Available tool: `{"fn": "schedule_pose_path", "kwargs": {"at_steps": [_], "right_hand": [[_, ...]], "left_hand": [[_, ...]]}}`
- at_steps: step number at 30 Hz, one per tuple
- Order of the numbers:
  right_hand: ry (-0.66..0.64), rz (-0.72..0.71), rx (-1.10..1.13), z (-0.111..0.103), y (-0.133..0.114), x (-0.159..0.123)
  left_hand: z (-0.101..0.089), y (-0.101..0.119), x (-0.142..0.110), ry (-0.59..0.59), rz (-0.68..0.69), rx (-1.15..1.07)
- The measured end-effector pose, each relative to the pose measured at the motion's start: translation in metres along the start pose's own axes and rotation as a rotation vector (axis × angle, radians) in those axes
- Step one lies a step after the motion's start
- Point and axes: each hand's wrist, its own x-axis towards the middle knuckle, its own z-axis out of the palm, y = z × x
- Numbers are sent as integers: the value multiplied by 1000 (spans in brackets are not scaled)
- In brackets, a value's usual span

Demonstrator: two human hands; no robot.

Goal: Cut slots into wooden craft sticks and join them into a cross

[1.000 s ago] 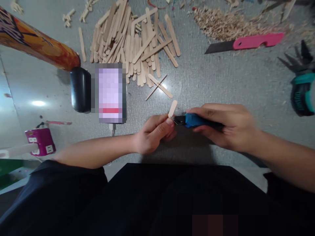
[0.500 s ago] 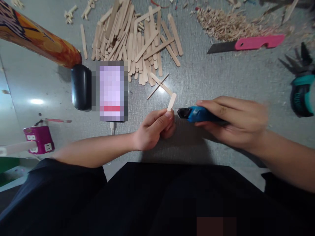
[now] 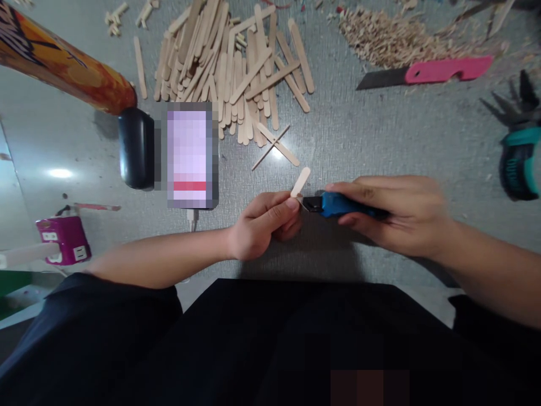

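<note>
My left hand [image 3: 264, 225] pinches a short wooden stick [image 3: 300, 181] between thumb and fingers, its rounded end pointing up and away. My right hand [image 3: 397, 211] is wrapped round a blue utility knife [image 3: 342, 204]. The knife's black tip touches the stick just above my left fingertips. Both hands hover low over the grey floor [image 3: 359, 141], above my dark lap.
A heap of wooden sticks [image 3: 228, 62] lies ahead, two crossed ones [image 3: 274, 148] nearer. A phone [image 3: 189, 155] and black object [image 3: 136, 148] sit left, beside an orange tube [image 3: 63, 62]. Wood shavings [image 3: 389, 36], a pink-handled blade [image 3: 426, 72], teal pliers [image 3: 518, 158], a purple plug [image 3: 63, 239].
The knife drew away to the right half a second ago and has now come back so its tip meets the stick again. My left hand has barely moved.
</note>
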Motion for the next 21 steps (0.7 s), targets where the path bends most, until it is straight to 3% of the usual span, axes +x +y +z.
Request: {"fn": "schedule_pose_path", "kwargs": {"at_steps": [9,16,21], "right_hand": [[-53,32,127,-4,4,-1],[-69,59,112,-4,0,0],[-44,-4,49,-5,1,-1]], "left_hand": [[-1,5,0,-51,-66,5],[-3,6,-1,-65,-63,-23],[-2,7,-1,-93,-58,31]]}}
